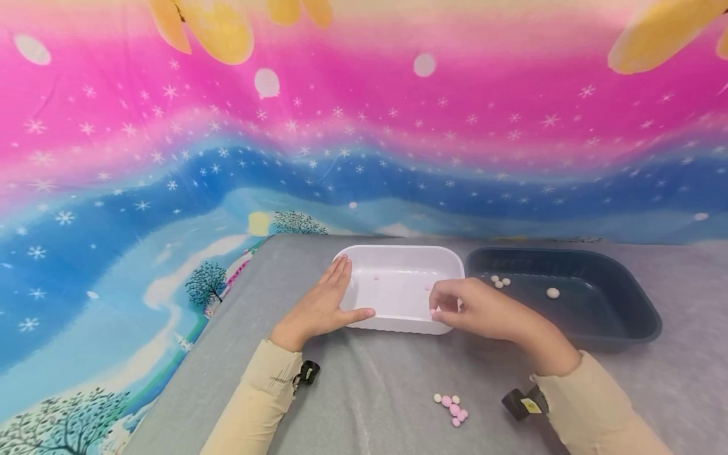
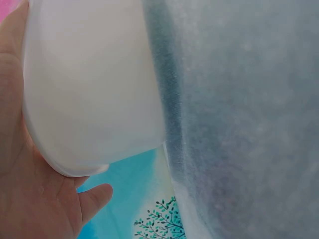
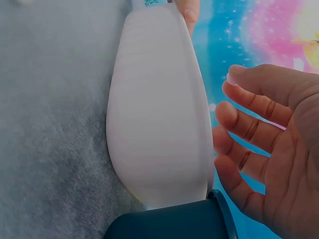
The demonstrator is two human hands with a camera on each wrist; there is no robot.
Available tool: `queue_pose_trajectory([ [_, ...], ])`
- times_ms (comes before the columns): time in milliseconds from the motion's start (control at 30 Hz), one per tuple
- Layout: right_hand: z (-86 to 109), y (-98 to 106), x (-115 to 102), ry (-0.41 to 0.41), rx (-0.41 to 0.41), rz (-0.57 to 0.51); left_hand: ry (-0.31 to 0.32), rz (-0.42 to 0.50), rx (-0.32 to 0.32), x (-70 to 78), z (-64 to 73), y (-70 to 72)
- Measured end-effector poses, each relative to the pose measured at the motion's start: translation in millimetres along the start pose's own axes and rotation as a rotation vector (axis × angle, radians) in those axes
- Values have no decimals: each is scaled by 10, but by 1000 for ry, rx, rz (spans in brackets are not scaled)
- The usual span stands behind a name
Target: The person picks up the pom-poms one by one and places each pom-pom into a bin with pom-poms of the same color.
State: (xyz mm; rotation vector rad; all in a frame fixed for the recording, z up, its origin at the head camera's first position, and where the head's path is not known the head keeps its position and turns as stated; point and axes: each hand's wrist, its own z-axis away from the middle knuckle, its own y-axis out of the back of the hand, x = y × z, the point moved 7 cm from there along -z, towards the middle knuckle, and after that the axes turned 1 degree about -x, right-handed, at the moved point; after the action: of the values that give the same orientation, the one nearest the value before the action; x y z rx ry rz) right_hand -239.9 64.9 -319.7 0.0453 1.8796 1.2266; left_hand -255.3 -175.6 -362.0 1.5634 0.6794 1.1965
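At the near right corner of a white plastic basin (image 1: 398, 325), my right hand (image 1: 483, 308) pinches a small pale pink ball (image 3: 230, 79) between thumb and forefinger. The other fingers of that hand are loosely bent in the right wrist view. My left hand (image 1: 318, 308) rests on the basin's left rim with fingers straight and the thumb spread along the near edge. Inside the basin lie a tiny pink ball (image 1: 376, 278) on the left and another pink ball (image 1: 428, 288) near my right fingers. The left wrist view shows the palm against the basin's rim.
A dark blue-grey basin (image 1: 651, 319) stands right beside the white one, holding several cream balls (image 1: 553, 293). On the grey cloth (image 1: 392, 392) in front lies a cluster of pink balls (image 1: 455, 410) with a few cream ones. A printed backdrop (image 1: 364, 126) hangs behind.
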Motion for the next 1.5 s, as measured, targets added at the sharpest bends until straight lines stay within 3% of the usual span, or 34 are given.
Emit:
queue_pose_trajectory([
  [967,-142,58,214,-42,113,6,4,-8,-6,0,-17,-13],
  [1500,-190,108,331,-120,190,53,0,-3,-4,0,-20,-14],
])
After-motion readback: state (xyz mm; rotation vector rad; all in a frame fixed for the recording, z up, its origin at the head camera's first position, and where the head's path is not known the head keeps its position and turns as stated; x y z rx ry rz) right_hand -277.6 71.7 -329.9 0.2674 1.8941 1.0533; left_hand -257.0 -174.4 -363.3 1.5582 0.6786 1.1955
